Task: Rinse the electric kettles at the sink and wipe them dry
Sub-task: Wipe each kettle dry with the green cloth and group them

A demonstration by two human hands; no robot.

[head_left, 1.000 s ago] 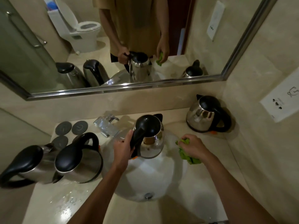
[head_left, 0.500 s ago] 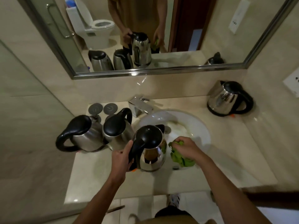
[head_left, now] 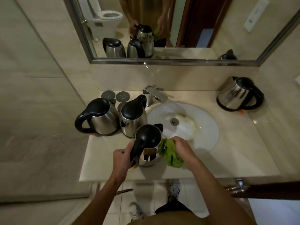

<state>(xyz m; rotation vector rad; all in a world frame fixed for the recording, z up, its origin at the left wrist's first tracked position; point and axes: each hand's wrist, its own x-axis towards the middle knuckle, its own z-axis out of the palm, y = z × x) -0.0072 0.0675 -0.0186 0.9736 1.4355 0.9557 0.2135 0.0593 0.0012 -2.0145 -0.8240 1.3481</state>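
steel kettle down on the counter, cloth against its side

steel kettle (head_left: pixel 150 149) now at the front edge of the counter (head_left: pixel 235 151), at 7 o'clock from the sink (head_left: pixel 203 127); a second ago held up over the basin, half a second ago lower and nearer. appears set down, though contact under the base hard to confirm. gripped by the left hand (head_left: pixel 123 157), fingers curled round the black handle. right hand (head_left: pixel 182 146) bunched tight on the green cloth (head_left: pixel 171 155), cloth now pressed to the kettle's 3 o'clock flank rather than held clear of it. reads as rinsing over for this one and wiping dry begun. two more kettles (head_left: pixel 113 119) upright side by side at 9 o'clock from the sink, one more (head_left: pixel 235 96) at 2 o'clock by the wall; wet or dry, cannot tell. faucet (head_left: pixel 155 95) at 11 o'clock, no stream visible.
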